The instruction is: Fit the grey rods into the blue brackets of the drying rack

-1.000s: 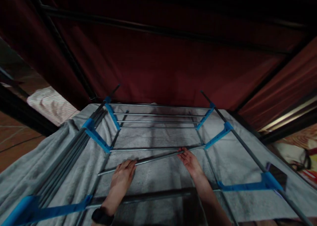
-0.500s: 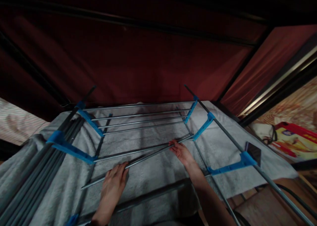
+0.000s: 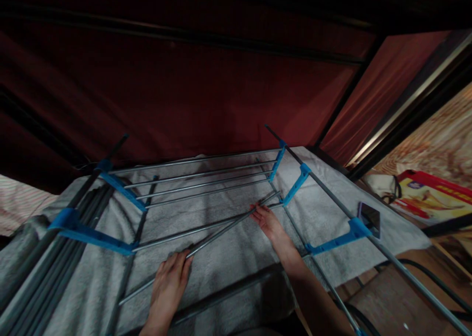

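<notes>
A thin metal rod (image 3: 217, 234) lies slantwise between my two hands, its far right end raised near a blue bracket. My left hand (image 3: 170, 283) is wrapped over the rod towards its lower left end. My right hand (image 3: 266, 219) pinches it near the upper right end. Behind it, a fixed rod (image 3: 184, 235) runs from the left blue bracket (image 3: 98, 234) to the right blue bracket (image 3: 296, 184). Several more rods (image 3: 206, 173) span the far brackets of this rack, which lies on its side. A nearer blue bracket (image 3: 337, 238) is right of my right hand.
A bundle of grey tubes (image 3: 62, 267) lies at the left on the pale blanket (image 3: 228, 250). A phone (image 3: 369, 218) sits behind the right upright. A red and yellow box (image 3: 431, 196) is farther right. A dark red panel (image 3: 206, 95) rises at the back.
The rod in my hands has tilted more steeply, its right end now above the fixed rod and its left end lower. The view has shifted slightly to the right.
</notes>
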`<state>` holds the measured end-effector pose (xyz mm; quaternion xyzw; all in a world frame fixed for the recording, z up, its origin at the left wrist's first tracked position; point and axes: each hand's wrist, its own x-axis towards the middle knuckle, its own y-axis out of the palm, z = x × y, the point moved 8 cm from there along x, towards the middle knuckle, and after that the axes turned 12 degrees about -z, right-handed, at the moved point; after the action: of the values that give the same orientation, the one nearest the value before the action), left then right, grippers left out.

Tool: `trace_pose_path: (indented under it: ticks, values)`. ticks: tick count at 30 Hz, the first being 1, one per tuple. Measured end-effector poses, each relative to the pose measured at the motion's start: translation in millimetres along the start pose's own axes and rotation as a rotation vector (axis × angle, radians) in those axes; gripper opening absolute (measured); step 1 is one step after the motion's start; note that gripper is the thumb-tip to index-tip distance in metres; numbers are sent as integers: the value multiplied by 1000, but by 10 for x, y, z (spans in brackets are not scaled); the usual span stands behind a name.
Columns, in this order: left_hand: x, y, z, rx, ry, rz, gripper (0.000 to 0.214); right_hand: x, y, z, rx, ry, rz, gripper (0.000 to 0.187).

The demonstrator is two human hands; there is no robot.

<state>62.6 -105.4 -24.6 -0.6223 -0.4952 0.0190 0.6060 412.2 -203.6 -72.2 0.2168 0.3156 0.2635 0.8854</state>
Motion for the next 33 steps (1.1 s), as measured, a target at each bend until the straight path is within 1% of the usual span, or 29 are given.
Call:
trace_pose_path:
  ticks: [2, 5, 9, 13, 19, 22, 25, 28, 33]
  values:
    - [-3, -5, -21, 10, 1, -9, 49, 22, -25, -25, 5, 8, -6, 26]
    - [-9, 2, -24, 6, 2, 8, 46, 48, -53, -52, 17, 13, -6, 24]
    - [-22, 16, -8, -19, 8, 14, 46, 53, -68, -59, 40, 9, 5, 27]
    - [-45, 45, 43, -28, -20, 14, 44, 5, -49, -27, 5, -11, 40, 29]
    - [-42, 59, 92, -31, -71, 64, 40, -80, -26, 6, -21, 2, 80, 27]
    - [-17, 6, 62, -34, -76, 40, 41, -114, -16, 15, -34, 7, 89, 26]
    - [2, -55, 7, -39, -68, 3, 42, -137, -20, 24, -45, 13, 73, 25]
    - [11, -100, -52, -25, -60, -9, 42, -148, -18, 40, -55, 11, 59, 25]
    - [28, -183, -164, 22, -59, -5, 40, -134, -76, 53, -31, 24, -31, 27]
